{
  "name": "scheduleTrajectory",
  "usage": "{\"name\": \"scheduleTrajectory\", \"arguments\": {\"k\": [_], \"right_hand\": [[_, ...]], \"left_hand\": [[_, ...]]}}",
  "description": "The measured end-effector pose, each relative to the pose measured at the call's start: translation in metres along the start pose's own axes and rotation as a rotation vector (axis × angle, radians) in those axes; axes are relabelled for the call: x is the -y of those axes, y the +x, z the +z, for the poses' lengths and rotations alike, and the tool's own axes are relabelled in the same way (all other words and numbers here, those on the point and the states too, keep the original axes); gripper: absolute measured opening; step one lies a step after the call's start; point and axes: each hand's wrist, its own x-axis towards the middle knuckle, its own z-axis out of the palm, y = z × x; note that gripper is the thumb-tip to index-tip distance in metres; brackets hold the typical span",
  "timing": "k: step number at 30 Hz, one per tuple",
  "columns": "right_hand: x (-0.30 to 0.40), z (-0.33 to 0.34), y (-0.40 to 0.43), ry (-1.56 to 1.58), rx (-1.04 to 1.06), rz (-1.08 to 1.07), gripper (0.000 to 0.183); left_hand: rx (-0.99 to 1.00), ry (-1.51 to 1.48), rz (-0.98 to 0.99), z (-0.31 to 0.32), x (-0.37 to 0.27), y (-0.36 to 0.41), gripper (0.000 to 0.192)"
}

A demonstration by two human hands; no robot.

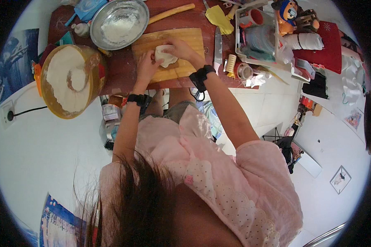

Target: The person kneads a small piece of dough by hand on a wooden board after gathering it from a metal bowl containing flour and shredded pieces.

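Note:
A lump of white dough (166, 56) lies between my hands over a wooden board (185, 68). My left hand (148, 65) touches the dough's left side with its fingertips. From the upper right, my right hand (178, 49) holds the dough, with fingers over its top and the thumb on its near face. Above and left of the board, a metal bowl (119, 26) holds white flour. A wooden rolling pin (172, 14) lies beyond the board. To the board's right is a knife with a broad blade (218, 46).
A deep yellowish tub (94, 72) of flour stands at the left. On the right are a plastic bin (256, 58) with assorted things, a glass jar (244, 71) and a yellow cloth (219, 19). The table's near edge (120, 89) runs just below the board.

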Motion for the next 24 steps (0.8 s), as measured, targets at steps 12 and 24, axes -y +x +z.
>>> {"name": "scheduleTrajectory", "arguments": {"k": [12, 24], "right_hand": [[0.0, 0.01, 0.007, -0.115, 0.106, -0.146, 0.038], [0.005, -0.022, 0.0, 0.751, 0.168, 0.463, 0.058]], "left_hand": [[0.093, -0.419, -0.077, -0.014, -0.019, -0.002, 0.048], [0.381, -0.58, 0.063, -0.022, -0.026, 0.004, 0.037]]}}
